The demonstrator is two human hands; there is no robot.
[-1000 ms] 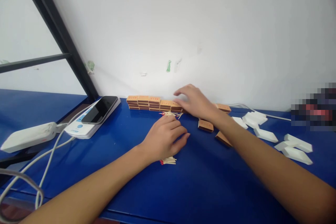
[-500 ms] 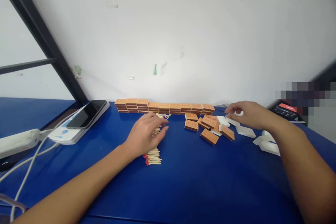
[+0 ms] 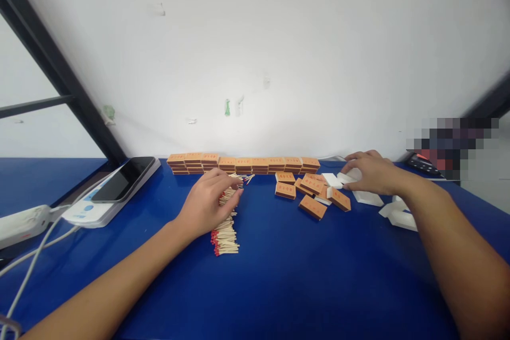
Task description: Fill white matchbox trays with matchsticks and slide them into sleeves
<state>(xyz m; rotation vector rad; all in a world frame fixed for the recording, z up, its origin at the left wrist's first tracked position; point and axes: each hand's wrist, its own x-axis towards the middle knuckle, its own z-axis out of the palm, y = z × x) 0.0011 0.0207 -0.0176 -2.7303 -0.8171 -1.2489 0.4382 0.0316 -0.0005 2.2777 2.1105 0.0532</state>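
Observation:
My left hand (image 3: 209, 199) rests over a long pile of red-tipped matches (image 3: 225, 236), its fingers curved and its thumb apart, with nothing visible between them. Part of the pile lies hidden under the palm. At the right, my right hand (image 3: 372, 172) has its thumb and fingers around a small white matchbox tray (image 3: 353, 174), which is partly covered by the hand. Another white tray (image 3: 368, 198) lies just below that hand. To its left is a loose heap of orange matchbox sleeves (image 3: 313, 206), with a white piece (image 3: 331, 180) among them.
A row of stacked orange matchboxes (image 3: 261, 164) stands along the wall. More white trays (image 3: 402, 219) lie beside my right forearm. On the left are a phone (image 3: 123, 178) on a white box (image 3: 85, 212), a power strip (image 3: 24, 226) and white cables (image 3: 42, 255).
My right hand has lowered and closed its thumb and fingers around a white matchbox tray. My left hand stays over the matches. The whole view has shifted slightly.

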